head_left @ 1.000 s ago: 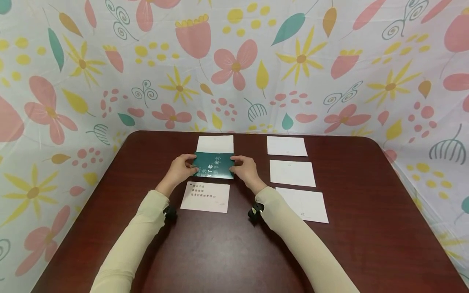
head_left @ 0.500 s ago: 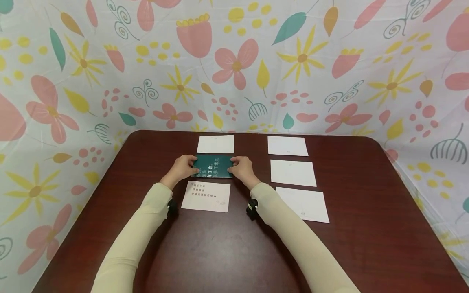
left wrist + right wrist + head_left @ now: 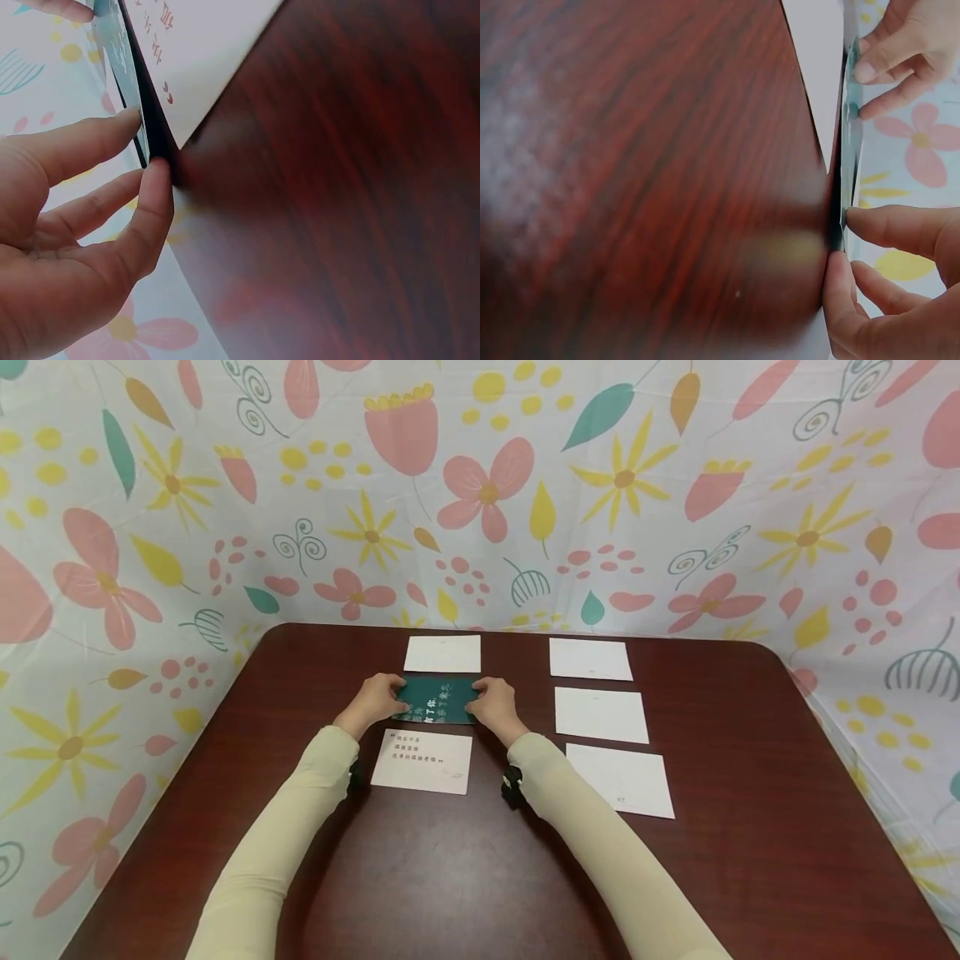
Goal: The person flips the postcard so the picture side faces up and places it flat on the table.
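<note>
A dark green card with pale lettering lies level between both hands, in the middle of the left column of cards. My left hand pinches its left end, and my right hand pinches its right end. In the left wrist view, the thumb is on the green card's face while a fingertip is at its edge. The right wrist view shows the right thumb in a similar hold. Dark shadow runs along the green card's near edge; whether it touches the table everywhere cannot be told. A printed white card lies just nearer.
Behind the green card lies a white card. To the right, a second column has a far card, a middle card and a near card, partly behind my right sleeve. The dark wooden table meets a flowered cloth.
Both hands have brought the green card slightly down and nearer, so it no longer overlaps the white card behind it in the head view. Over the last half second it has barely moved.
</note>
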